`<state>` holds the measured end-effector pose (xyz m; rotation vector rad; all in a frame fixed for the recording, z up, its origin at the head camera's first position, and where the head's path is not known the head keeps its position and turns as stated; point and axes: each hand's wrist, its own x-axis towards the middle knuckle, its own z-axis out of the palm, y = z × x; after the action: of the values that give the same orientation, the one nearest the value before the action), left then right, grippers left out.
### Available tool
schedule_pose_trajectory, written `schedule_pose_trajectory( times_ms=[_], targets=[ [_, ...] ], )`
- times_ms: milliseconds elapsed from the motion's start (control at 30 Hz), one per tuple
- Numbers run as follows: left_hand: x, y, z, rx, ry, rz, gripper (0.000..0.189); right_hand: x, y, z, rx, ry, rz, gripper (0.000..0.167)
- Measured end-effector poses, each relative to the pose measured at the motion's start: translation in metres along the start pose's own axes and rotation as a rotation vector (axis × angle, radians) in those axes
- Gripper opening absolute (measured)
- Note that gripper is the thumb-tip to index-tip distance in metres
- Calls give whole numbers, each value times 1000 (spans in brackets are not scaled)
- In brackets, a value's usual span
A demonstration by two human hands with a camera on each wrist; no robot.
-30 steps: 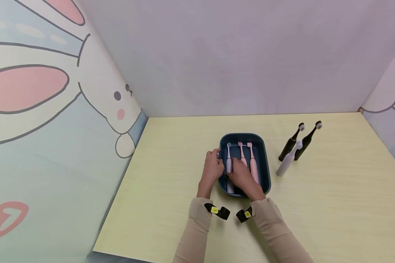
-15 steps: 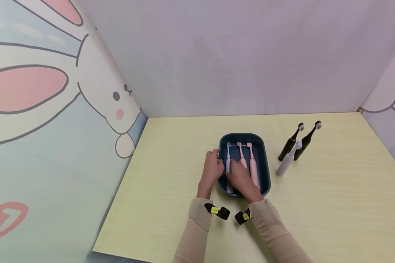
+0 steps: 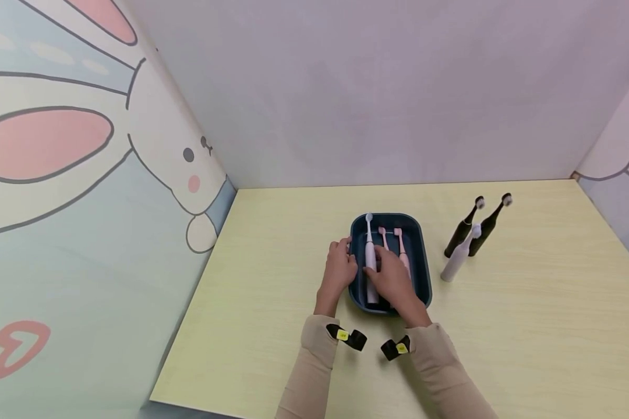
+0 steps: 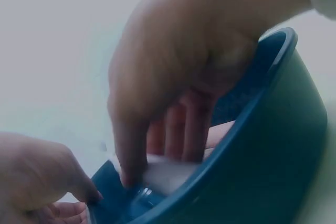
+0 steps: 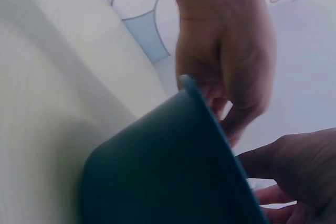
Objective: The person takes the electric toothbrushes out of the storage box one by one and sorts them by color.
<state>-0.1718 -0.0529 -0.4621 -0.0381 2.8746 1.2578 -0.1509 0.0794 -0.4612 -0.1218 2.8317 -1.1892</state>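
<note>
A dark blue plastic bin point(image 3: 426, 273) stands on the table, and my left hand point(image 3: 339, 266) grips its left rim. In the left wrist view, the thumb of the left hand point(image 4: 37, 179) lies at the rim. Inside the bin, my right hand point(image 3: 395, 278) pinches a white electric toothbrush point(image 3: 369, 250) by its handle, with the brush head pointing away from me. The toothbrush's pale handle point(image 4: 168, 174) is blurred in the left wrist view. Two pink electric toothbrushes, one left point(image 3: 382, 233) and one right point(image 3: 402, 250), lie beside it, partly hidden by the right hand.
Right of the bin, two black electric toothbrushes, one left point(image 3: 457, 235) and one right point(image 3: 486, 230), stand upright with a white one point(image 3: 456, 262) in front. A pale wall point(image 3: 377, 93) closes the back of the light wooden table point(image 3: 272, 262).
My right hand has lifted the white toothbrush from the bin's floor and shifted it slightly right, its head now near the back rim. The left hand has stayed at the rim.
</note>
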Motion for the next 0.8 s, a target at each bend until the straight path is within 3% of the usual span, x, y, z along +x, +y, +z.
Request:
schedule_pose_trajectory(
  times_ms=[233, 467, 800],
  targets=[
    [0, 0, 2, 15, 5, -6, 43, -12, 2, -17, 109, 117, -57, 63],
    [0, -2, 3, 14, 9, 7, 44, -32, 1, -25, 195, 315, -197, 61],
    [-1, -2, 2, -16, 3, 10, 44, -56, 10, -37, 255, 545, -325, 64]
  ],
)
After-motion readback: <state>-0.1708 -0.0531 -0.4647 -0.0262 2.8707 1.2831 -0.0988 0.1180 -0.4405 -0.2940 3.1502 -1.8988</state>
